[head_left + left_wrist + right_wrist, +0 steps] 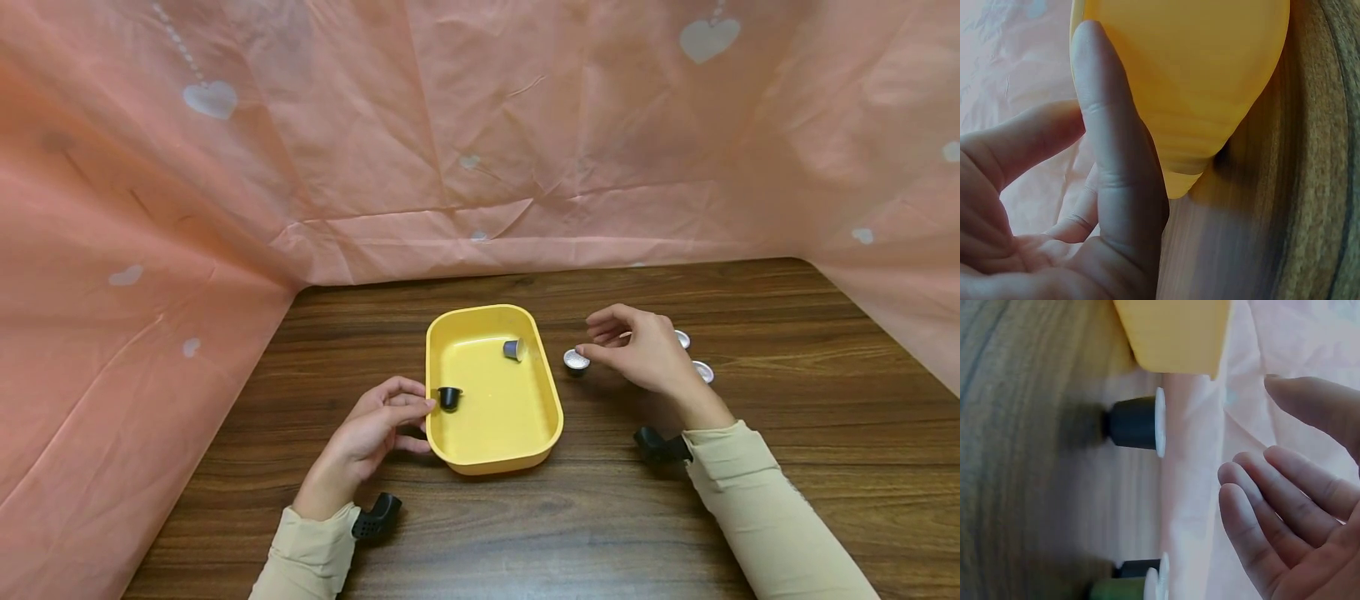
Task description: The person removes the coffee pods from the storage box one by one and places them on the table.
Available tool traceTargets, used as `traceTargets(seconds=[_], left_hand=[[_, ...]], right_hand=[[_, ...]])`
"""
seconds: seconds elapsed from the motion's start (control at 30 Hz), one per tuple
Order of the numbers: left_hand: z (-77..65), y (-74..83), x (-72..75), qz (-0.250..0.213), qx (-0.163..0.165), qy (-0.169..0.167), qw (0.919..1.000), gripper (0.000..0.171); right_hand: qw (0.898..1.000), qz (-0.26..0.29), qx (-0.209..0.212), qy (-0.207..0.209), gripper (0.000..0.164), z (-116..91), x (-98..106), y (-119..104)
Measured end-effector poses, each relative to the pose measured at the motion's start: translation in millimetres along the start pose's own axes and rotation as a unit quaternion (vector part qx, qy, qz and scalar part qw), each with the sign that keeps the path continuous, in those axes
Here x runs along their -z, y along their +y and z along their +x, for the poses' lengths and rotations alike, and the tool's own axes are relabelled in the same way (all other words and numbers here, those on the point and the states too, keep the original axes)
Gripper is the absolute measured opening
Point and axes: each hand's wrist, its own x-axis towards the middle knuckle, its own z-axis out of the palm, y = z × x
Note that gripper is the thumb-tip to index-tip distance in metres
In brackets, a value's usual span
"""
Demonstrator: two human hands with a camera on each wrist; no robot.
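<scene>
My left hand [375, 429] pinches the left wall of a yellow plastic tray [491, 433], its thumb at the rim and the fingers outside. Inside the tray lie a black coffee capsule [449, 399], near that hand, and a grey-blue coffee capsule [512, 349] on its side towards the far right. My right hand [645, 346] is over the table, right of the tray, fingers loosely bent and holding nothing. A dark coffee capsule [1134, 422] stands lid-up just by its fingertips; the right wrist view shows a gap between them.
Right of my right hand stand more capsules, one with a silver lid [702, 372] and another [682, 339] partly hidden by the hand. One has a green body [1119, 589]. A pink sheet [480, 167] with hearts encloses the wooden table [480, 533] at the back and sides.
</scene>
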Motion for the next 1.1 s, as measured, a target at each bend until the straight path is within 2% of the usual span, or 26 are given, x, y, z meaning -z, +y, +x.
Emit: traceTargets(seconds=[0.3,0.4,0.53,0.63,0.77,0.9,1.1], left_hand=[[0.1,-0.4,0.6,0.001,-0.001,0.003,1.0,0.029],[0.1,-0.4,0.9,0.0,-0.001,-0.001,1.0,0.029],[0.4,-0.1,0.9,0.0,-0.001,-0.002,1.0,0.031],[0.1,0.1,1.2,-0.001,-0.001,-0.001,1.0,0.031],[-0.2,0.0,2.0,-0.003,0.001,-0.001,1.0,0.031],[0.0,0.0,2.1,-0.003,0.003,0.001,1.0,0.031],[0.7,-0.5,1.3,-0.001,0.001,0.0,1.0,0.031]], right_hand=[[1.0,-0.01,-0.026,-0.001,0.039,0,9,-7],[1.0,0.01,-0.026,-0.006,0.039,1,10,-10],[0.997,0.066,-0.026,-0.014,0.037,3,9,-17],[0.993,0.111,-0.021,-0.021,0.038,6,4,-25],[0.989,0.146,-0.021,-0.03,0.039,10,-4,-36],[0.986,0.161,-0.021,-0.036,0.037,14,-12,-47],[0.985,0.171,-0.015,-0.019,0.032,22,-27,-59]])
